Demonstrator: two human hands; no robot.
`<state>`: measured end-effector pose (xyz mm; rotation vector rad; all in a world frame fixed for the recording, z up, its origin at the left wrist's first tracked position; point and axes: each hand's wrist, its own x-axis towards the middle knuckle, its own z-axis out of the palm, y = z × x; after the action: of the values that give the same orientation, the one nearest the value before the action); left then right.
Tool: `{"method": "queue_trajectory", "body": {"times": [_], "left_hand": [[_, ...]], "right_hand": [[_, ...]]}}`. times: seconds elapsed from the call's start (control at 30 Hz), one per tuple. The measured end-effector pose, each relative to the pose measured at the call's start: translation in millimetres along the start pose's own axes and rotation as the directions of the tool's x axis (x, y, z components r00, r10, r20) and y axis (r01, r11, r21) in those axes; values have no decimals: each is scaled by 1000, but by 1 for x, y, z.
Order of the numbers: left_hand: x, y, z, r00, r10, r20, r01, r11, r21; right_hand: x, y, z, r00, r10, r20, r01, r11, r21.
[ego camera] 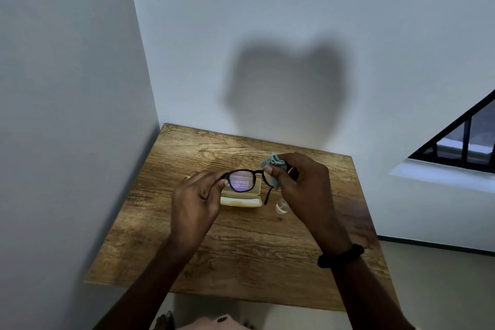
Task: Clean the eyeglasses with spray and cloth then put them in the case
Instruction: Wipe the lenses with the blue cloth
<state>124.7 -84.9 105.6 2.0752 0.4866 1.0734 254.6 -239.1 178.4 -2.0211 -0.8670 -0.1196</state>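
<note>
Nearest edge: at the bottom of my view I see a pale patch of clothing and what may be toes on the floor, too blurred to be sure.
Wristband: a dark band sits on my right wrist.
Table: wood-grain top, set into a corner between two pale walls.
Left hand: closed on the left end of the eyeglasses, thumb and fingers pinching the frame by the hinge; a small gold ring shows on one finger.
Right hand: closed around the cloth, pressing it on the right lens, thumb on the near face.
Eyeglasses: black frame, held up above the table between both hands; the left lens is uncovered and carries a purplish reflection, the right lens is mostly hidden by cloth. One temple arm hangs down toward the table.
Cloth: pale blue-green, bunched, wrapped over the right lens.
Case: cream-coloured, lying open on the table directly behind and below the eyeglasses, which block part of it.
Spray bottle: small and clear, on the table just right of the case, partly hidden by my right hand.
Writing: faint marks glow in the lens reflection, but I cannot read them.
Far side: a shadow falls on the back wall; a barred window sits at the right.
</note>
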Motion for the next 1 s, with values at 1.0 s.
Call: {"method": "queue_trajectory", "body": {"times": [1.0], "left_hand": [[2, -3, 1, 992, 126, 18, -127, 990, 64]], "right_hand": [[-26, -18, 29, 983, -159, 91, 181, 918, -354]]}}
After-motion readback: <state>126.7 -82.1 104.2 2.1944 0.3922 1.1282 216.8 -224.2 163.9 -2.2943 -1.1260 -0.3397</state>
